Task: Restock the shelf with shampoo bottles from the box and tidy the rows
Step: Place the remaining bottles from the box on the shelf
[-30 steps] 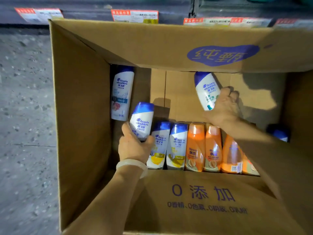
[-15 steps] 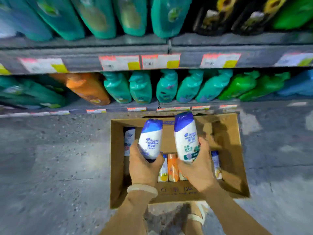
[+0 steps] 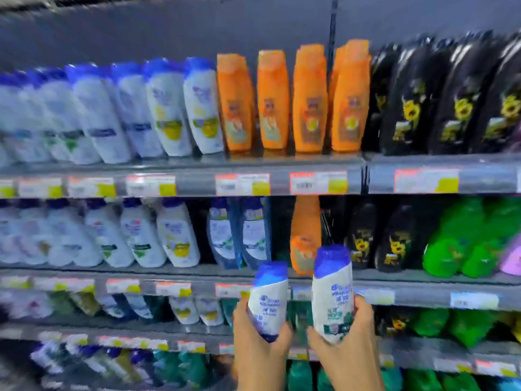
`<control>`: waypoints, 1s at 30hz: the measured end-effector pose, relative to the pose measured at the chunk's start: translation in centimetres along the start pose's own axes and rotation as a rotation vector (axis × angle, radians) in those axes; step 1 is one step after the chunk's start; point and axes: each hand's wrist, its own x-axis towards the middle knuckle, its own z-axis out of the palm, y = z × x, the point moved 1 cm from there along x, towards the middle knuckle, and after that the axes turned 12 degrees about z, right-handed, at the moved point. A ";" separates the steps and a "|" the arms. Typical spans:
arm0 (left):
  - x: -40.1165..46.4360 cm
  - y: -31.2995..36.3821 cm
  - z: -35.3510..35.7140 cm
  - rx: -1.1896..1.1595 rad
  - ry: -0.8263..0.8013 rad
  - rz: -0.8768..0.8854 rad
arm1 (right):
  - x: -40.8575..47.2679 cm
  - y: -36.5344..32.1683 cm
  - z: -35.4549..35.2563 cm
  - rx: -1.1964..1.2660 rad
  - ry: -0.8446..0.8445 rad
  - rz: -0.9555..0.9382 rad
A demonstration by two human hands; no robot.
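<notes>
My left hand [image 3: 255, 348] grips a white shampoo bottle with a blue cap [image 3: 269, 299], held upright. My right hand [image 3: 349, 345] grips a second white bottle with a blue cap and a green label [image 3: 332, 294], slightly taller and just to the right. Both bottles are raised in front of the shelf unit [image 3: 197, 184], level with the third shelf rail. The view is blurred by motion. The box is out of sight.
White bottles with blue caps [image 3: 169, 108] fill the left of the top two shelves. Orange bottles [image 3: 290, 100] stand in the middle, black ones [image 3: 439, 103] to the right, green ones [image 3: 465, 241] lower right. A dark gap [image 3: 282, 230] shows beside a single orange bottle [image 3: 306, 232] on the second shelf.
The view has swung up from the box on the floor to the shelves. Both hands have lifted their bottles out of the box and up in front of the shelf.
</notes>
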 end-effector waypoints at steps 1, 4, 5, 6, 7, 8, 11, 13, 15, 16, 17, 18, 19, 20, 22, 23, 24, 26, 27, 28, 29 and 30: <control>0.7 1.4 -1.0 -0.032 0.026 0.026 | -0.4 -1.9 0.4 0.013 -0.035 -0.046; 1.5 5.3 -4.8 -0.008 0.058 0.072 | -2.4 -6.4 1.6 0.009 -0.163 -0.167; 1.6 6.3 -6.1 0.012 0.074 0.083 | -3.3 -7.7 1.9 0.007 -0.196 -0.198; 1.7 7.4 -7.6 0.026 0.101 0.096 | -4.3 -9.1 2.2 0.008 -0.220 -0.226; 1.9 8.4 -8.9 0.043 0.126 0.110 | -5.2 -10.4 2.4 0.002 -0.244 -0.241; 2.0 9.3 -10.1 0.062 0.149 0.118 | -6.1 -11.6 2.8 0.000 -0.268 -0.257; 2.6 11.4 -13.8 0.109 0.194 0.146 | -7.9 -14.7 4.5 -0.015 -0.332 -0.288; 3.3 12.0 -16.3 0.124 0.212 0.157 | -9.1 -16.7 6.0 -0.030 -0.337 -0.311; 4.2 12.5 -18.8 0.135 0.230 0.163 | -10.2 -18.5 7.8 -0.032 -0.344 -0.333; 4.7 12.5 -20.1 0.134 0.240 0.167 | -10.7 -19.2 8.8 -0.024 -0.351 -0.341; 5.2 12.5 -21.4 0.126 0.246 0.175 | -11.2 -19.8 10.0 -0.018 -0.362 -0.345; 5.7 12.4 -22.8 0.114 0.243 0.178 | -11.6 -20.2 11.3 -0.015 -0.372 -0.347; 6.3 12.1 -24.2 0.104 0.233 0.175 | -12.1 -20.6 12.8 -0.012 -0.378 -0.343; 6.9 11.6 -25.6 0.089 0.221 0.165 | -12.6 -20.9 14.4 -0.007 -0.379 -0.335; 8.5 10.3 -28.6 0.067 0.201 0.146 | -13.6 -21.8 17.8 0.028 -0.364 -0.303; 9.4 9.8 -30.2 0.064 0.191 0.143 | -14.1 -22.3 19.6 0.040 -0.354 -0.283; 10.4 9.2 -31.9 0.067 0.185 0.142 | -14.7 -22.9 21.4 0.046 -0.350 -0.261; 12.3 8.2 -35.1 0.094 0.179 0.144 | -15.6 -23.7 24.7 0.060 -0.353 -0.223; 13.1 7.8 -36.5 0.107 0.180 0.146 | -15.9 -23.9 26.1 0.060 -0.359 -0.208; 13.9 7.4 -37.8 0.116 0.183 0.148 | -16.3 -24.1 27.4 0.052 -0.362 -0.197; 14.7 7.0 -39.0 0.126 0.183 0.154 | -16.6 -24.4 28.5 0.044 -0.361 -0.188; 15.3 6.7 -39.9 0.128 0.186 0.159 | -16.9 -24.5 29.4 0.037 -0.359 -0.182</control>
